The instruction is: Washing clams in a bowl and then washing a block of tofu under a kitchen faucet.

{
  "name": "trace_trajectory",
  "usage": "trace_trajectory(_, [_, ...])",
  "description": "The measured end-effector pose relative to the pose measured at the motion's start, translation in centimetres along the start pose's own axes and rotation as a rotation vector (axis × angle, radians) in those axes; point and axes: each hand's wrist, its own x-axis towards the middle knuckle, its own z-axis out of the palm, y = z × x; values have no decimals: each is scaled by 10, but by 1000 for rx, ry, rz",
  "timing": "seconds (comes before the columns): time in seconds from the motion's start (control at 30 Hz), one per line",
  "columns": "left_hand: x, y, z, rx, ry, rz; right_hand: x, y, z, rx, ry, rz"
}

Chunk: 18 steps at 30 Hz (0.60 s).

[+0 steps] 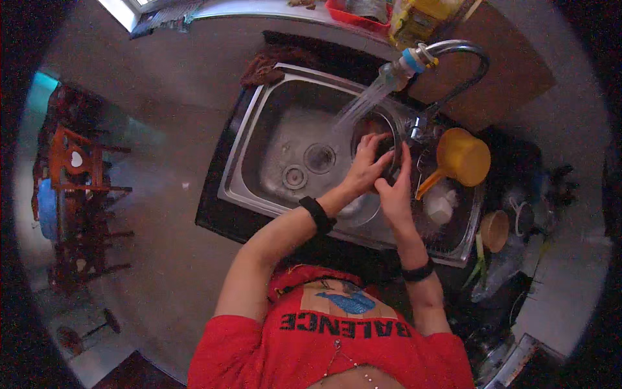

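Observation:
Water runs from a curved chrome faucet [478, 56] with a clear, blue-ringed spout filter [403, 68] into a stainless steel sink [296, 121]. Both my hands are over a round vessel with a shiny rim [354, 221] at the sink's right side. My left hand [371, 163] has its fingers inside the rim, by something dark that I cannot make out. My right hand [398, 182] is beside it, its thumb near my left hand and its fingers along the rim. Whether either hand grips anything is hidden or too blurred to tell.
An orange plastic dipper [461, 158] and a white object [440, 206] lie at the sink's right part. Further right stand a tan bowl [494, 231] and a white-handled mug [522, 219]. A brown cloth [262, 68] hangs over the back left corner. A red tray [359, 22] sits on the ledge behind.

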Motion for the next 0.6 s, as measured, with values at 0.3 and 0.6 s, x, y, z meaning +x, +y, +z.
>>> trace_trajectory(0.3, [6,-22,-12,406,-103,57,2,20,-11,712,-41,554])
trace_trajectory(0.6, [-22,1,-60,-180,434,-76,34,47,-2,997,-226,600])
